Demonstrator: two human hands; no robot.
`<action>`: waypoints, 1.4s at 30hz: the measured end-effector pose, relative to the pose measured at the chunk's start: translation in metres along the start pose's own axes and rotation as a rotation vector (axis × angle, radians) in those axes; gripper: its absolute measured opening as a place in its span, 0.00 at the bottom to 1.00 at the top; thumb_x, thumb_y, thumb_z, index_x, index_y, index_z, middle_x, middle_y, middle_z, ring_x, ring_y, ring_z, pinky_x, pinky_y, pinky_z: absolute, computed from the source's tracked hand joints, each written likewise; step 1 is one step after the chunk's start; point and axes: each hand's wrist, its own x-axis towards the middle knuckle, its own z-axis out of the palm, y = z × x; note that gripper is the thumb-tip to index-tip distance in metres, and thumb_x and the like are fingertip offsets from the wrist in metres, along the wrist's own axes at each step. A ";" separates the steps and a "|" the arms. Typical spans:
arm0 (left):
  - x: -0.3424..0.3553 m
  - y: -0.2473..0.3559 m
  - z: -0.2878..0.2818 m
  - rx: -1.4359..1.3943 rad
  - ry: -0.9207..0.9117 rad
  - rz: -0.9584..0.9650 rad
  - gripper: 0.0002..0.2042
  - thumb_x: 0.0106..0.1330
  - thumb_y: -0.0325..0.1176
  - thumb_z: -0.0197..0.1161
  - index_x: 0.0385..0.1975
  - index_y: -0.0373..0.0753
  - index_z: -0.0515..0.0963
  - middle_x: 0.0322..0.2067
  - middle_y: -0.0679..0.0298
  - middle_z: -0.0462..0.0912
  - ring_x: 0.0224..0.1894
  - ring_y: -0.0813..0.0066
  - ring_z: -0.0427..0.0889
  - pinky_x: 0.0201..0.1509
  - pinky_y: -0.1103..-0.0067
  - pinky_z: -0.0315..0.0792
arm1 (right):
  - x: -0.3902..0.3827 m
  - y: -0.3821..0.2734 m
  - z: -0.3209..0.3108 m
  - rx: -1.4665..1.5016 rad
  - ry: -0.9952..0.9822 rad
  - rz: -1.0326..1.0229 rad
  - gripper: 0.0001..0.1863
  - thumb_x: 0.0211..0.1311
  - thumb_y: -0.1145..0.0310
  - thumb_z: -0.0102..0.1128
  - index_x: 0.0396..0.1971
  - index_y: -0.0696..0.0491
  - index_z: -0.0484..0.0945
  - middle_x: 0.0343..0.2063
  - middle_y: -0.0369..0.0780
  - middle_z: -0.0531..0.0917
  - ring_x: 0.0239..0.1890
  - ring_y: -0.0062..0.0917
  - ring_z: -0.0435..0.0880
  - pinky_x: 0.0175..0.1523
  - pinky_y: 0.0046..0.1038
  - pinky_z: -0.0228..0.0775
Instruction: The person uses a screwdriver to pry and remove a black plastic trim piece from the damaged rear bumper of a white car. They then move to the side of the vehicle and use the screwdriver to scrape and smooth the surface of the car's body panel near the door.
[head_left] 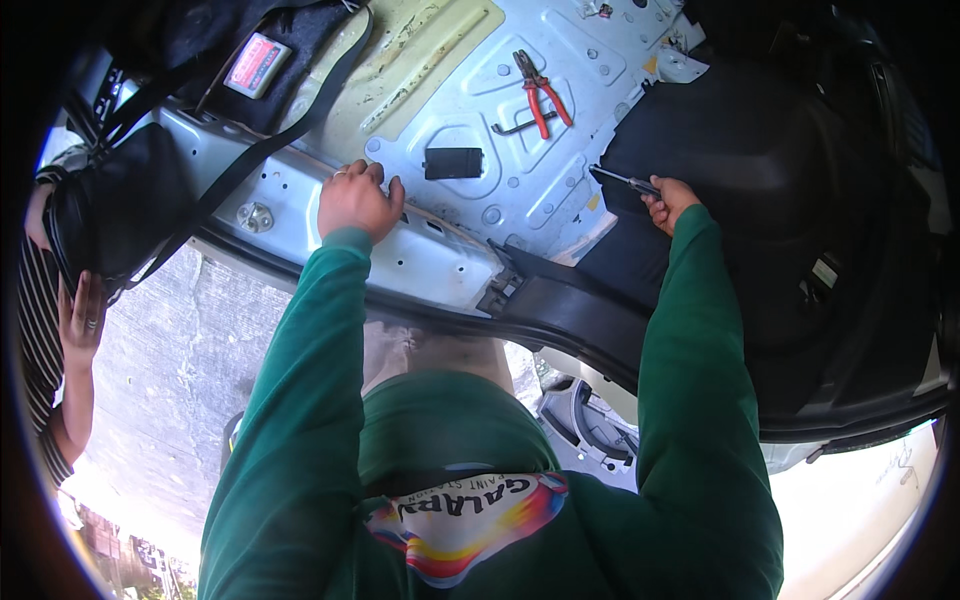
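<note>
My left hand (358, 204) rests on the pale metal sill (425, 262) of a car's cargo area, thumb apart and fingers bent over its inner edge; I see nothing in it. At the right, my right hand (672, 205) is closed round the handle of a screwdriver (630, 181). Its thin shaft points left, with the tip at the border between the black trim panel (730, 150) and the bare metal floor (480, 100). Whether the tip touches the panel I cannot tell. Pliers with red handles (540, 95) lie on the floor, over a dark bent rod (512, 128).
A flat black rectangular piece (453, 163) lies between my hands. At the far left are a white box (257, 66) and a black strap (290, 135). A person's hand (82, 318) is at the left, beside a black bag (140, 205). Black sill trim (570, 300) curves in front of me.
</note>
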 end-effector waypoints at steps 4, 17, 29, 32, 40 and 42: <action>0.003 0.004 -0.001 0.014 0.008 0.020 0.17 0.68 0.48 0.60 0.34 0.40 0.84 0.37 0.57 0.85 0.44 0.53 0.85 0.52 0.61 0.77 | 0.020 0.007 -0.011 -0.727 0.172 -0.393 0.12 0.74 0.61 0.57 0.44 0.55 0.79 0.24 0.39 0.79 0.24 0.26 0.80 0.28 0.30 0.73; 0.001 0.002 -0.002 -0.011 0.004 0.002 0.16 0.68 0.47 0.60 0.34 0.39 0.84 0.38 0.56 0.85 0.44 0.53 0.85 0.53 0.62 0.77 | 0.001 0.013 0.011 -0.355 0.268 -0.261 0.13 0.73 0.60 0.59 0.51 0.48 0.81 0.29 0.44 0.85 0.38 0.45 0.87 0.48 0.43 0.79; 0.003 0.004 -0.001 0.005 0.026 0.014 0.17 0.67 0.48 0.62 0.34 0.38 0.84 0.37 0.55 0.85 0.44 0.52 0.85 0.53 0.61 0.76 | -0.001 0.028 0.014 -0.602 0.351 -0.500 0.16 0.75 0.57 0.53 0.41 0.54 0.83 0.33 0.46 0.88 0.33 0.44 0.88 0.44 0.46 0.79; 0.003 -0.002 0.014 -0.034 0.134 0.035 0.16 0.67 0.47 0.62 0.34 0.39 0.85 0.37 0.55 0.85 0.44 0.51 0.84 0.52 0.59 0.77 | 0.034 0.032 -0.010 -1.452 0.492 -0.952 0.15 0.74 0.62 0.49 0.40 0.54 0.85 0.41 0.49 0.88 0.46 0.46 0.87 0.53 0.49 0.77; 0.001 0.014 -0.011 0.020 0.007 0.013 0.16 0.69 0.46 0.59 0.37 0.38 0.83 0.41 0.53 0.84 0.46 0.50 0.83 0.54 0.60 0.75 | 0.005 0.039 0.017 -0.634 0.523 -0.750 0.08 0.71 0.67 0.59 0.47 0.45 0.82 0.55 0.50 0.80 0.55 0.48 0.82 0.57 0.43 0.77; 0.003 0.017 -0.013 0.012 -0.025 0.000 0.16 0.69 0.46 0.59 0.36 0.38 0.83 0.40 0.53 0.84 0.46 0.50 0.83 0.54 0.60 0.75 | 0.010 0.033 0.014 -0.572 0.502 -0.538 0.08 0.71 0.67 0.60 0.47 0.47 0.82 0.51 0.51 0.83 0.53 0.48 0.83 0.56 0.43 0.77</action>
